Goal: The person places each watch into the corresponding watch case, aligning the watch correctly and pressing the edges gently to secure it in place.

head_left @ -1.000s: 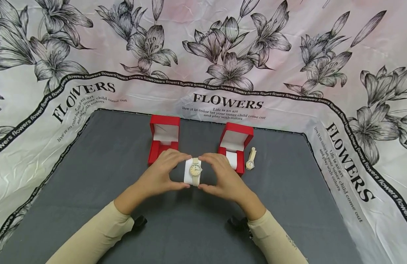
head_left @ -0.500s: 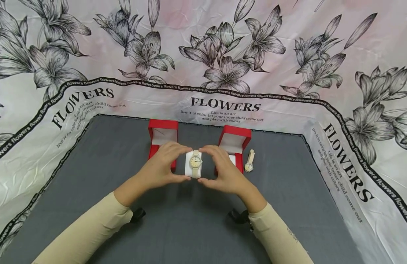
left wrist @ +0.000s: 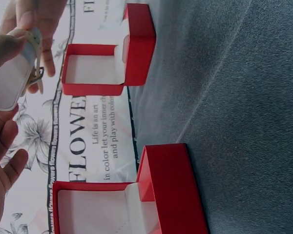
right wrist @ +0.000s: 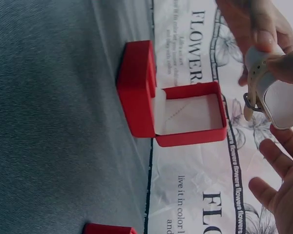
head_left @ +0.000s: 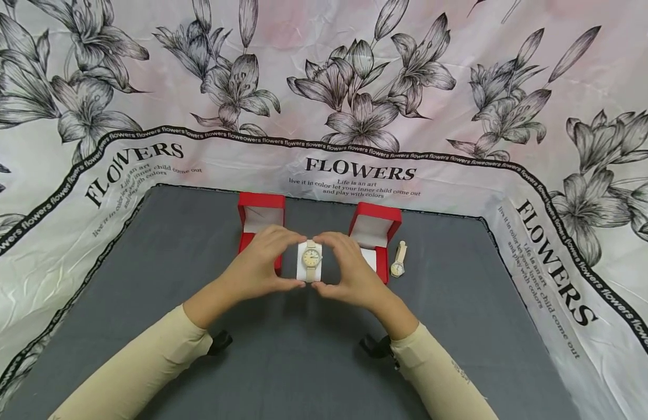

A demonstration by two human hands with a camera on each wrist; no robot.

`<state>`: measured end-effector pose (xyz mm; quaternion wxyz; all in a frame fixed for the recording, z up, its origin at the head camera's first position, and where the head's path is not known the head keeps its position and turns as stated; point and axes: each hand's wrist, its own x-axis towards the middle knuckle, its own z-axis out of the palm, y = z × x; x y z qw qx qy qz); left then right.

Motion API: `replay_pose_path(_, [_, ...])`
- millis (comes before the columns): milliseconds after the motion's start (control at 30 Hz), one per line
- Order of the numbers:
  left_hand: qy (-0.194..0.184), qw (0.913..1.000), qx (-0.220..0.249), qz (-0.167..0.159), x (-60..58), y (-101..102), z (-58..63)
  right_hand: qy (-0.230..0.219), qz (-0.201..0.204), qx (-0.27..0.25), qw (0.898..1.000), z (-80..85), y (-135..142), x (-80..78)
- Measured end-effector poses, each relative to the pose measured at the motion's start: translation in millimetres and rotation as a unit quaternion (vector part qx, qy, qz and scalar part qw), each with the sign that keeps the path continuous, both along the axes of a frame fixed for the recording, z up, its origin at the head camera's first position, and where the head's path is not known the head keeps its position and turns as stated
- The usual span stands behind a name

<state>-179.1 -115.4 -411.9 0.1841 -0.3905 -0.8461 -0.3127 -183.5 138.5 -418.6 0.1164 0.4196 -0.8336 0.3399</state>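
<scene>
A watch point(head_left: 311, 257) with a cream strap is wrapped round a white cushion point(head_left: 301, 269), dial facing the head camera. My left hand point(head_left: 263, 262) pinches the cushion's left side between thumb and fingers. From the other side my right hand point(head_left: 352, 269) pinches it the same way. In both wrist views the strap's buckle point(left wrist: 37, 74) shows beneath the cushion, fastened. The held cushion is up off the table, in front of two open red boxes. Behind the left hand stands the left box point(head_left: 262, 201); its inside is partly hidden by that hand.
The right red box point(head_left: 382, 256) stands open behind my right hand, with a white cushion point(head_left: 369, 257) in it. A second cream-strapped watch point(head_left: 399, 261) lies on the grey tabletop point(head_left: 303, 361) beside it. A flower-printed cloth point(head_left: 355, 116) hangs behind the table.
Both hands, with the watch and cushion, moved slightly up in the head view over the first half second, then stayed nearly still. The camera view shifted slightly. Both hands kept their hold.
</scene>
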Motion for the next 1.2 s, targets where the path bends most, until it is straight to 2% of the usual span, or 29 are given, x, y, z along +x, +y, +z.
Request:
replay_pose_path(200, [-0.028,0.9995,-0.006,0.012,-3.6,1,0.0,-0.094,0.031,-0.06,0.993,4.1,1,2.2])
replay_pose_path(333, [0.001,0.9998,-0.015,0.013,-7.1,1,-2.8,-0.098,0.029,-0.086,0.991,4.2,-3,3.2])
replay_pose_path(467, [0.048,0.9982,-0.033,0.013,-9.6,3,-3.7,-0.085,0.005,-0.099,0.991,3.7,-8,4.4])
replay_pose_path(567, [0.064,0.9973,-0.033,0.015,-11.6,5,-0.8,-0.09,-0.009,-0.109,0.99,6.4,-10,4.5])
replay_pose_path(867, [0.052,0.9979,-0.028,0.027,-19.5,2,4.7,-0.118,-0.015,-0.109,0.987,11.9,-13,0.9])
replay_pose_path(1067, [0.014,0.9998,-0.01,0.012,-23.9,2,6.3,-0.107,-0.023,-0.09,0.99,13.2,-8,-1.1])
replay_pose_path(1200, [-0.009,0.9999,-0.004,0.013,-24.6,-2,9.1,-0.1,-0.032,-0.058,0.993,14.4,-4,-4.6])
